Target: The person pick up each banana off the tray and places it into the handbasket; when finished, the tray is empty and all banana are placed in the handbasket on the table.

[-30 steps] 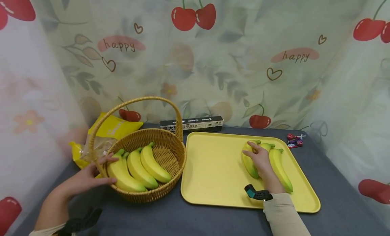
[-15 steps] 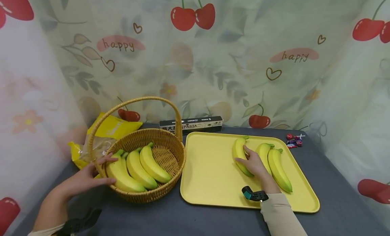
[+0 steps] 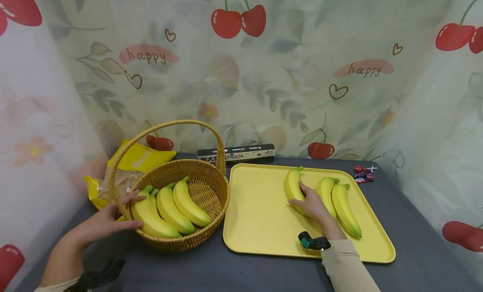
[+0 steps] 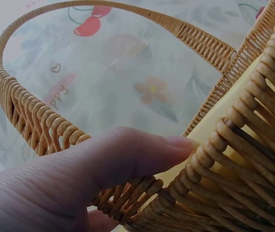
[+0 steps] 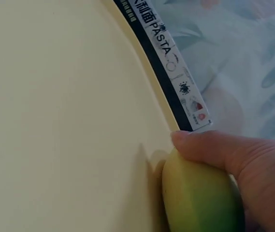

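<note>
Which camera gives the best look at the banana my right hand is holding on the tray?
The head view: the banana shows nearly whole on the tray. The right wrist shows only its end; the left wrist shows none.

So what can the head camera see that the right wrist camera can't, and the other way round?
Only the head view shows the wicker basket with three bananas, the left hand on its rim, two more bananas on the tray, and the candies. Only the right wrist view shows a fingertip pressed on the banana's skin up close. Both show the right hand holding a banana, the yellow tray and the pasta box.
</note>
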A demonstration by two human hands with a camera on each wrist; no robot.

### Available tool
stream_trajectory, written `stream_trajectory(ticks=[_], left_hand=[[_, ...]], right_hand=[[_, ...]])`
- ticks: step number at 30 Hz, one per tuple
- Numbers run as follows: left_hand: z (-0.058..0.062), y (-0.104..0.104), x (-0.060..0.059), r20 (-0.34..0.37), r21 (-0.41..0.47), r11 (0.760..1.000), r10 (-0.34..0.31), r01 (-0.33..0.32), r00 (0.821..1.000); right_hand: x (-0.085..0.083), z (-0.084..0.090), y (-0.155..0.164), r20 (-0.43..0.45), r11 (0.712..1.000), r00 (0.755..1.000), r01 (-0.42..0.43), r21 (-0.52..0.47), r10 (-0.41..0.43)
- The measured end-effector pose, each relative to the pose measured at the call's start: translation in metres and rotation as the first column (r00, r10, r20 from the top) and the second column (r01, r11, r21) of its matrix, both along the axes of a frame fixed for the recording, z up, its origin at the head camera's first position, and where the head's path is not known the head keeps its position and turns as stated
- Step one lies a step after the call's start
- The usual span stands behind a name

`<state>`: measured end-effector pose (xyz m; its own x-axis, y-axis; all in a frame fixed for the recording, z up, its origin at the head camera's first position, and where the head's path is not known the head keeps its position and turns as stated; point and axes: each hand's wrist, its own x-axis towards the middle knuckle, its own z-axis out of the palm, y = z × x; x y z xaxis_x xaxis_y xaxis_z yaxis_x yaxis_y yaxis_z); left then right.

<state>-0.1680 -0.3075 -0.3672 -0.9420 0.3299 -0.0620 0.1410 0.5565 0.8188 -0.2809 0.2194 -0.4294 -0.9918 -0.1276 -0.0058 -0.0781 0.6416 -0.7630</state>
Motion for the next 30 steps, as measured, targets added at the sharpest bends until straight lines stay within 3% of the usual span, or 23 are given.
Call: stream_trajectory(ticks=[15, 30], left_hand=[[0.002, 0.000, 0.000, -0.001, 0.010, 1.000, -0.006, 0.006, 1.000], [0.002, 0.001, 0.001, 0.000, 0.015, 1.000, -0.011, 0.011, 1.000]], right_hand=[[0.003, 0.013, -0.002, -0.019, 0.991, 0.993, 0.112, -0.073, -0.114], [0.008, 0.021, -0.025, -0.078, 0.994, 0.993, 0.076, -0.081, -0.083]])
